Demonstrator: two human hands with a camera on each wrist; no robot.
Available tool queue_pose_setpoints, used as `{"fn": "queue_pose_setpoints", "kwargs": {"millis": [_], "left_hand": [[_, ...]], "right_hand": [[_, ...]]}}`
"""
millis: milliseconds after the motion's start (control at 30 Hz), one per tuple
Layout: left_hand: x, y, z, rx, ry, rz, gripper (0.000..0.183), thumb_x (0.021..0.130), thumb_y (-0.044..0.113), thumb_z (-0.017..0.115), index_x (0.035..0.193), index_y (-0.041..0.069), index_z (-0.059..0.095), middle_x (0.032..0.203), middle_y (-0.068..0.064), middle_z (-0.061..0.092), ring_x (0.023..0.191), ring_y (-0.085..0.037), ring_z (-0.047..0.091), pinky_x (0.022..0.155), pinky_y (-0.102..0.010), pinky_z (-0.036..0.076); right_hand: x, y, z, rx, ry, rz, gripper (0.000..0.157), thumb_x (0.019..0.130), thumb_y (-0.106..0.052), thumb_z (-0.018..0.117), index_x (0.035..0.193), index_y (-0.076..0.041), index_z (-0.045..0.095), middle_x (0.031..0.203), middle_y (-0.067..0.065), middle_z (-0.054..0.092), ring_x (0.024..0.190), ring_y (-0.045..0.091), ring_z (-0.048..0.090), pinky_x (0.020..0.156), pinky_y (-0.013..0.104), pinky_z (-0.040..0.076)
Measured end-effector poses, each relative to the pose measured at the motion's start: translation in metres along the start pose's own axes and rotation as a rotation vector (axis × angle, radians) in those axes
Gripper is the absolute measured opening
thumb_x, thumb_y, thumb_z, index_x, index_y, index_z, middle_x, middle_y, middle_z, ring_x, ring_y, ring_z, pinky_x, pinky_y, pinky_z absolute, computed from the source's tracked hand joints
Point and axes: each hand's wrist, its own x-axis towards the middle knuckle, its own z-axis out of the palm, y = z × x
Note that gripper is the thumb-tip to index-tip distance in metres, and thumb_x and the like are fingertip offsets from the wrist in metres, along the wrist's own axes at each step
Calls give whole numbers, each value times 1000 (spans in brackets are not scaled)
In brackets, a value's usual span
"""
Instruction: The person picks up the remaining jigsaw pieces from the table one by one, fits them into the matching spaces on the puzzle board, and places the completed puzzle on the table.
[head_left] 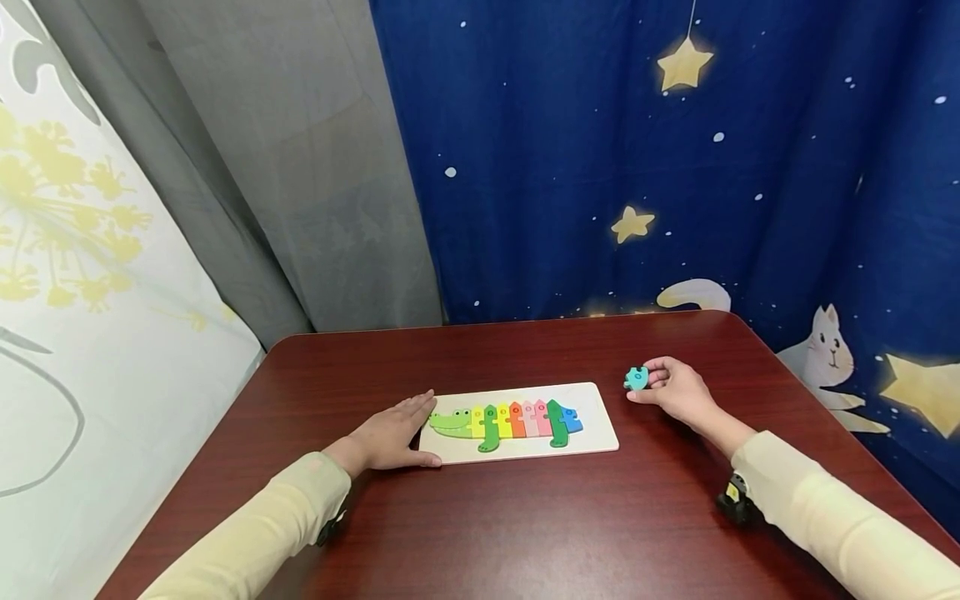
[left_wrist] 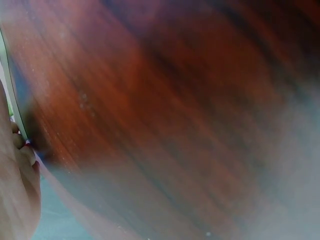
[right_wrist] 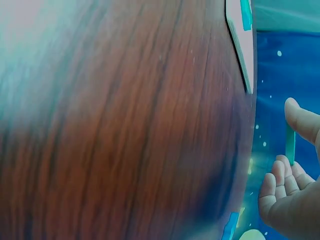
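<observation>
On the table lies a white puzzle board (head_left: 517,452) with a crocodile puzzle (head_left: 517,421) in coloured pieces: a light green head at the left, then yellow, green, orange and pink pieces, with a blue one at the right end. My left hand (head_left: 390,433) rests at the board's left edge, fingers extended along it and the thumb at its near corner. To the right of the board, my right hand (head_left: 678,392) pinches a teal puzzle piece (head_left: 636,378) between thumb and fingers. In the right wrist view that teal piece (right_wrist: 290,145) shows edge-on.
The dark red wooden table (head_left: 525,525) ends at a far edge in front of a blue starry curtain (head_left: 570,150) and a grey curtain (head_left: 300,167). A white patterned cloth (head_left: 90,350) hangs on the left. Each wrist carries a small black device (head_left: 735,498).
</observation>
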Motion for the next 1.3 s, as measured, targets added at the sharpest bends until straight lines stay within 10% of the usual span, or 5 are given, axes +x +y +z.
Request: {"fn": "queue_pose_setpoints", "kwargs": {"millis": [1300], "left_hand": [[-2,1,0,-1,21,14,114,78,85,40,155,3,21,160,-12,17,144,-26,21,114,-42,23]], "right_hand": [[-9,-20,45,41,-77,14,55,72,-24,88,108,3,56,87,11,56,79,22,49,65,32,42]]}}
